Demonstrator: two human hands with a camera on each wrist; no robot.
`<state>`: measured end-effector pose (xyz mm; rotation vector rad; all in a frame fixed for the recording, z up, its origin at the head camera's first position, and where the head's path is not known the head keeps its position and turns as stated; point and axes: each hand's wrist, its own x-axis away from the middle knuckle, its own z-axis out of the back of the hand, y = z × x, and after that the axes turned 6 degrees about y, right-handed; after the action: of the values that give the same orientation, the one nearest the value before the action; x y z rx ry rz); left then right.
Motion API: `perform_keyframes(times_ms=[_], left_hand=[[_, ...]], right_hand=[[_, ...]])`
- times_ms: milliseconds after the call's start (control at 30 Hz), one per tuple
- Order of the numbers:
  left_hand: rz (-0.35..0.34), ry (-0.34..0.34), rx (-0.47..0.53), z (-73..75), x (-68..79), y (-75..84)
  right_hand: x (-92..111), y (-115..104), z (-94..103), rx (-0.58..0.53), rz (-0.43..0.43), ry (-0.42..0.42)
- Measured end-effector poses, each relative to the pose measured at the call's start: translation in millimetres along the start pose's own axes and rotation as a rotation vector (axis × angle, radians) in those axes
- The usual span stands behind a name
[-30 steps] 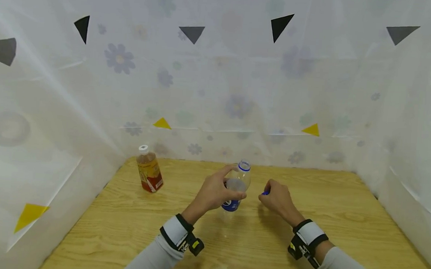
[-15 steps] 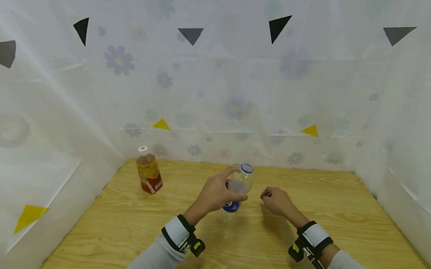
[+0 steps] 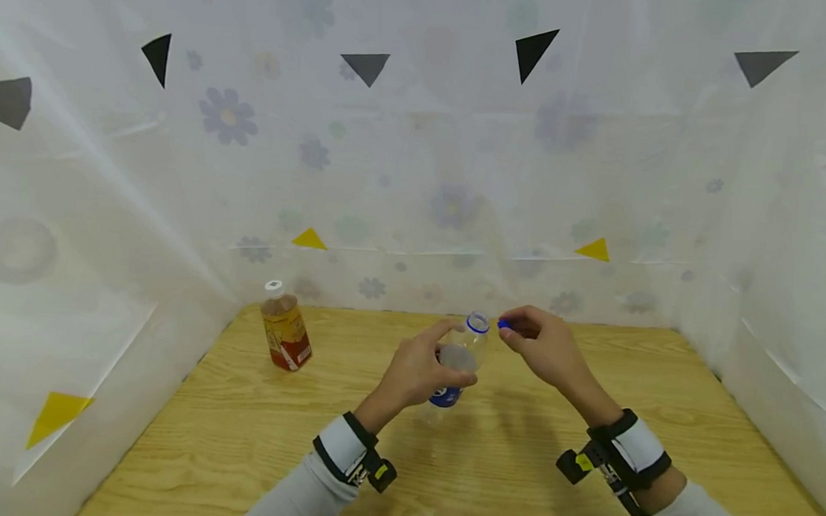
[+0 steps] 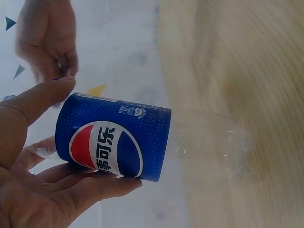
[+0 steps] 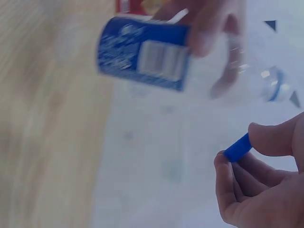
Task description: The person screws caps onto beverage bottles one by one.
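Table (image 3: 399, 486) lay nearest, the left hand (image 3: 409, 372) gripped an uncapped bottle (image 4: 118, 137) on or just above it, and, slightly beyond, the separate right hand (image 3: 548, 347) pinched near the bottle a small blue cap (image 5: 237, 148) that seemed likely to drop if that narrow hold slipped.

Tilted, uncapped clear bottle (image 3: 458, 359), blue cap (image 5: 238, 148) near it

Soft light; wrist views partly blurred
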<state>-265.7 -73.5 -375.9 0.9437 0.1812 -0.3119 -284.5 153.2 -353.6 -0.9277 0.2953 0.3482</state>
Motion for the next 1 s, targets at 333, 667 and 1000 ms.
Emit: perform_keyframes(times_ms=[333, 667, 1000], left_hand=[[-0.007, 0.029, -0.023, 1.7, 0.0, -0.4], [0.023, -0.007, -0.069, 6.3, 2.1, 5.7], [-0.007, -0.015, -0.136, 8.7, 1.2, 8.2]], right_hand=[[9, -43, 9.9, -0.034, 0.159, 0.084], [13, -40, 6.0, -0.041, 0.16, 0.062], [15, -43, 2.9, -0.011, 0.188, 0.081]])
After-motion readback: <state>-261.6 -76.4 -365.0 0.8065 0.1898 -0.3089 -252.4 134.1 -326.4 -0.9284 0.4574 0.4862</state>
